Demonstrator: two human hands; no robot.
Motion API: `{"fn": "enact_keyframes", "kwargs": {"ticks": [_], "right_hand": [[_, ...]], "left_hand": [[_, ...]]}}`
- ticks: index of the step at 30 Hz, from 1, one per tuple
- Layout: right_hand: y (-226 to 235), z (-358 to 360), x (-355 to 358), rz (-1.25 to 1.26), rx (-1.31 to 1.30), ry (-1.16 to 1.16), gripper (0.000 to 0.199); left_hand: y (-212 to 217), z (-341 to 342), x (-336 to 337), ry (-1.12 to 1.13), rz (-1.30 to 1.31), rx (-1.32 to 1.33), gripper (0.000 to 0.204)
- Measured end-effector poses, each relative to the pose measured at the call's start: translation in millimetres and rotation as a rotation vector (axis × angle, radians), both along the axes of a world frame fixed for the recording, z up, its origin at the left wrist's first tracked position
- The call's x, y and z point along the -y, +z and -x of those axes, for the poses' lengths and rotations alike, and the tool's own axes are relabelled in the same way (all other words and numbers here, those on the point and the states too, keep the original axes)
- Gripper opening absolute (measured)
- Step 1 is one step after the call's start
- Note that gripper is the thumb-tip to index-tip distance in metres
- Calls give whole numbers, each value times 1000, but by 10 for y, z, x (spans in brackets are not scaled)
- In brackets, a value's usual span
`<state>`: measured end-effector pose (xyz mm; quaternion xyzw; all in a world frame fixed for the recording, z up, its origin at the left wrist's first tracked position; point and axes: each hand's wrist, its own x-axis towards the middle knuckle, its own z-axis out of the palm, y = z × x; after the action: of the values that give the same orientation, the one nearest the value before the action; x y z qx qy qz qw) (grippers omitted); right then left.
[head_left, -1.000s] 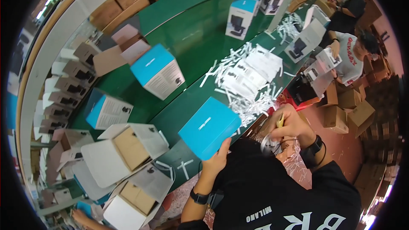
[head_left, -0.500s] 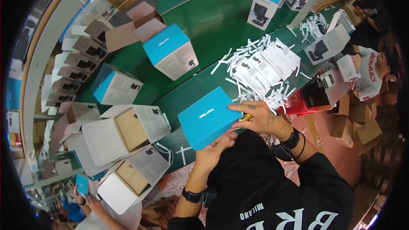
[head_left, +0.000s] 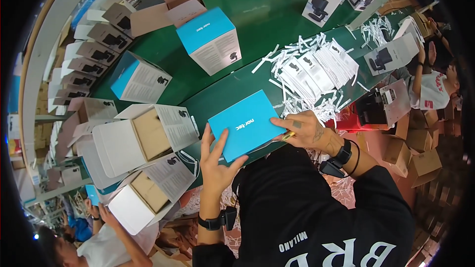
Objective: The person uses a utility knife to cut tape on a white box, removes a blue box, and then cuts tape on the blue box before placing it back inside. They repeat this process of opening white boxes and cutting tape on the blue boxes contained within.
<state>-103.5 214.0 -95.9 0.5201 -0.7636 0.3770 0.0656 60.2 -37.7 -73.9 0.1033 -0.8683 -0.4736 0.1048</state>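
A carton with a blue top [head_left: 243, 127] and white lettering is right in front of me, at the near edge of the green table. My left hand [head_left: 215, 164] lies at its left corner with fingers spread, one fingertip on the blue top and the thumb by the near edge. From the other side, my right hand [head_left: 310, 132] has its thumb on the carton's right edge. Its curled fingers hold a small yellow object [head_left: 288, 136], mostly hidden, whose kind I cannot make out. The carton's underside is out of sight.
White printed slips [head_left: 316, 71] lie on paper strips beyond my right hand. Two open cartons [head_left: 111, 151] with cardboard inserts stand left. Closed blue-topped cartons [head_left: 208, 32] stand farther back. A person [head_left: 116, 237] works lower left, another [head_left: 428, 86] far right.
My left hand has moved from under the carton's near edge to its left corner, fingers now spread. The carton has turned slightly. My right hand keeps the yellow object. The view has shifted slightly.
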Motion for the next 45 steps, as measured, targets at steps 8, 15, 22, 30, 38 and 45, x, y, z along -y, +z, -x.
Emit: {"fn": "enact_keyframes", "kwargs": {"ticks": [8, 15, 22, 30, 38, 45], "right_hand": [[3, -76, -127, -32, 58, 76, 59], [-228, -79, -185, 110, -185, 130, 50], [-355, 153, -179, 128, -129, 221, 45], [-499, -47, -16, 268, -118, 38, 43], [-253, -126, -41, 235, -18, 26, 33], [-33, 12, -275, 223, 258, -314, 27]], "left_hand": [[-305, -52, 201, -102, -215, -28, 71], [235, 103, 173, -318, 409, 64, 81], [197, 699, -279, -390, 636, 238, 93], [71, 673, -389, -297, 736, 181, 92], [211, 678, -105, -377, 677, 56, 87], [287, 1260, -128, -430, 477, -143, 83]]}}
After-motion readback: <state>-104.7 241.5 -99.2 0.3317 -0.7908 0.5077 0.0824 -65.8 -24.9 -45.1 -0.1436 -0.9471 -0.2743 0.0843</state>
